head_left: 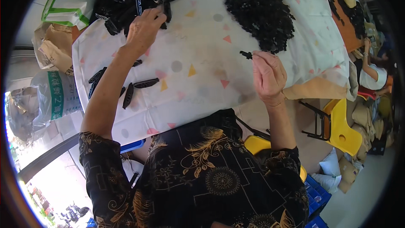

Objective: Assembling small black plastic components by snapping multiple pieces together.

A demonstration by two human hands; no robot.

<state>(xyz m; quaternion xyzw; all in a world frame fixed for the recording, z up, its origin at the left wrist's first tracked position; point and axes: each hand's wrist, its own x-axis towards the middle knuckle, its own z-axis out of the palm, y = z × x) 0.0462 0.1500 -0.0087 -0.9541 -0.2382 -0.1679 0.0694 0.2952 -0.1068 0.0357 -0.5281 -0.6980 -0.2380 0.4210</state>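
Observation:
My left hand (144, 26) reaches to the near edge of a heap of long black plastic pieces (122, 6) at the far left of the table. Its fingers are bent and closed among the pieces; what they grip is hidden. Farther right, my right hand (269, 75) pinches a small black plastic clip-like part (246, 54) that sticks out leftward from the fingertips. This hand is just in front of a large pile of small black parts (261, 17). Several long black pieces, one of them an oval-shaped piece (146, 83), lie loose beside my left forearm.
A white patterned cloth (198, 55) covers the table. At left are a white-and-green bag (69, 4), brown paper (57, 48) and a clear plastic sack (55, 95). Yellow chairs (344, 131) and a blue crate (316, 194) stand at right. Another person (371, 74) is at the far right.

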